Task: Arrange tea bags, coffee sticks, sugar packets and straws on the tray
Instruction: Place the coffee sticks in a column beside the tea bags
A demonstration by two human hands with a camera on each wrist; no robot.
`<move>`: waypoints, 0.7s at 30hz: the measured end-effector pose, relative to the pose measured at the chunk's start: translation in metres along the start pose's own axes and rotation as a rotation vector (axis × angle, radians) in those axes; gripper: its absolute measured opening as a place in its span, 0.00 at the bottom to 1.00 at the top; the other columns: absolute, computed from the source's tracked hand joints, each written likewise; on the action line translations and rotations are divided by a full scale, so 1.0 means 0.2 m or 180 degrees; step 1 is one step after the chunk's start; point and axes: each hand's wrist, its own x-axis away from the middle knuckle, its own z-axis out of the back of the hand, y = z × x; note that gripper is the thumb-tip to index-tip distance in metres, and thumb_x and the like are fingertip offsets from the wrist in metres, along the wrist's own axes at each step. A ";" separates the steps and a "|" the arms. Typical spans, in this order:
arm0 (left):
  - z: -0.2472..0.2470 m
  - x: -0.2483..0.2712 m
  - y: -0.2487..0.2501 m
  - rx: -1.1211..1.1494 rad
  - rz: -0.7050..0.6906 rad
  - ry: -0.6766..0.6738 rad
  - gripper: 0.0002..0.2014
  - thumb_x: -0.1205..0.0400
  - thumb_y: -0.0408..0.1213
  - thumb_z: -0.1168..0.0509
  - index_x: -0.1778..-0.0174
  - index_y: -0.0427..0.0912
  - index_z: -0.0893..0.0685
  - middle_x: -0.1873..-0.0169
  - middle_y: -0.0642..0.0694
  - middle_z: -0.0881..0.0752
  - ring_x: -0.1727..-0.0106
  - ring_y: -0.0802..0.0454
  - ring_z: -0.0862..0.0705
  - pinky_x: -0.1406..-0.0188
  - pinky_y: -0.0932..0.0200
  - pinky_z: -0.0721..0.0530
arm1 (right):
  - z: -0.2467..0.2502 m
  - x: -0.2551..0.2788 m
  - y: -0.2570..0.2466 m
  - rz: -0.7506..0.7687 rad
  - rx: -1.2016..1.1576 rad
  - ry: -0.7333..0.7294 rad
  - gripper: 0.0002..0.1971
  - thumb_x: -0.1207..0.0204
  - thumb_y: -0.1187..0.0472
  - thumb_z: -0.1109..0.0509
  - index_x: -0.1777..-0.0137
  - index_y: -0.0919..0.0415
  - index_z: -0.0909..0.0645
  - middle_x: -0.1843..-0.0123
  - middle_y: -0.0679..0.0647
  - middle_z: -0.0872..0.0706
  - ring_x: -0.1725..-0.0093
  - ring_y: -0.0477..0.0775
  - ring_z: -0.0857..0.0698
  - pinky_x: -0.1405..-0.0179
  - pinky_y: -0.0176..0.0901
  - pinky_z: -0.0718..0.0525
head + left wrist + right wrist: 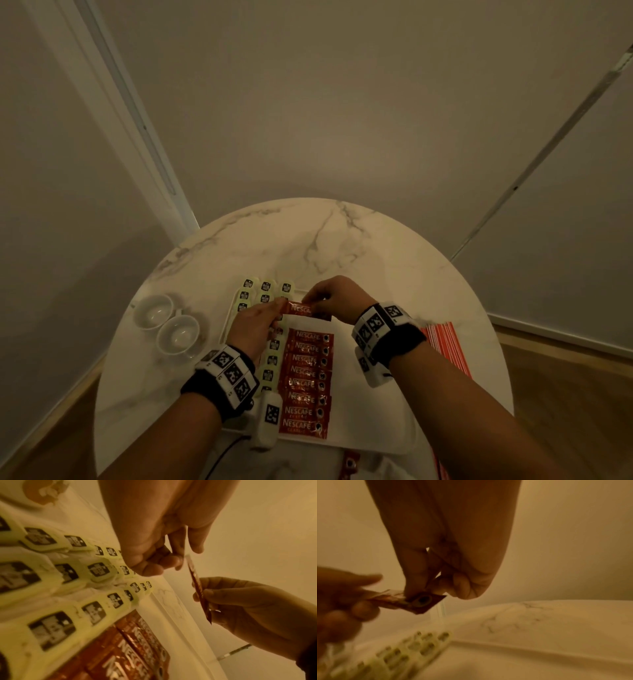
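Observation:
Both hands hold one red Nescafe coffee stick (pixel 303 309) level above the far part of the white tray (pixel 373 435). My left hand (pixel 281 306) pinches its left end and my right hand (pixel 314 301) pinches its right end. The left wrist view shows the coffee stick (pixel 199 589) edge-on between my left hand (pixel 182 556) and my right hand (pixel 203 595). A column of red coffee sticks (pixel 306 380) lies in the tray's middle. Pale green tea bags (pixel 266 291) with black labels lie in columns along its left side, partly hidden by my left hand.
Two white cups (pixel 153 311) (pixel 178 335) stand left of the tray on the round marble table (pixel 308 236). A red-and-white striped bundle (pixel 445 346) lies to the right, behind my right forearm. One more red stick (pixel 350 462) lies at the table's near edge.

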 end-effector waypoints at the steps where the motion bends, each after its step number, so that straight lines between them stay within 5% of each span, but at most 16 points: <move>1: 0.01 0.01 0.00 -0.0129 -0.0016 0.0137 0.16 0.21 0.48 0.31 0.67 0.40 0.13 0.73 0.46 0.17 0.72 0.52 0.22 0.71 0.60 0.24 | -0.01 -0.02 0.03 -0.0131 0.0068 0.0076 0.08 0.25 0.67 0.27 0.49 0.61 0.10 0.62 0.52 0.12 0.67 0.43 0.17 0.59 0.34 0.16; 4: 0.06 0.02 -0.01 -0.0178 -0.0097 0.0389 0.15 0.21 0.47 0.30 0.70 0.41 0.15 0.75 0.47 0.19 0.73 0.54 0.23 0.71 0.61 0.23 | -0.07 -0.06 0.14 -0.0524 0.0317 0.0269 0.07 0.27 0.65 0.25 0.49 0.60 0.10 0.54 0.54 0.09 0.58 0.48 0.15 0.48 0.42 0.15; 8: 0.11 0.04 -0.03 -0.0206 -0.0164 0.0316 0.12 0.21 0.45 0.31 0.59 0.39 0.10 0.70 0.45 0.19 0.67 0.49 0.24 0.64 0.55 0.23 | -0.15 -0.09 0.22 -0.0750 0.0490 0.0221 0.09 0.25 0.65 0.28 0.48 0.58 0.10 0.46 0.54 0.10 0.46 0.52 0.14 0.39 0.46 0.16; 12: 0.13 0.07 -0.05 -0.0215 -0.0257 0.0217 0.08 0.18 0.41 0.34 0.51 0.47 0.09 0.67 0.46 0.19 0.64 0.51 0.22 0.62 0.56 0.23 | -0.20 -0.11 0.23 -0.0785 0.0464 0.0183 0.11 0.24 0.66 0.32 0.49 0.55 0.10 0.46 0.52 0.11 0.47 0.51 0.14 0.41 0.46 0.15; 21: 0.16 0.10 -0.08 -0.0375 -0.0249 0.0109 0.10 0.17 0.36 0.37 0.48 0.46 0.09 0.66 0.47 0.17 0.62 0.51 0.21 0.63 0.55 0.22 | -0.22 -0.12 0.23 -0.0573 0.0603 0.0052 0.12 0.24 0.67 0.32 0.48 0.54 0.10 0.48 0.52 0.10 0.50 0.50 0.13 0.43 0.46 0.13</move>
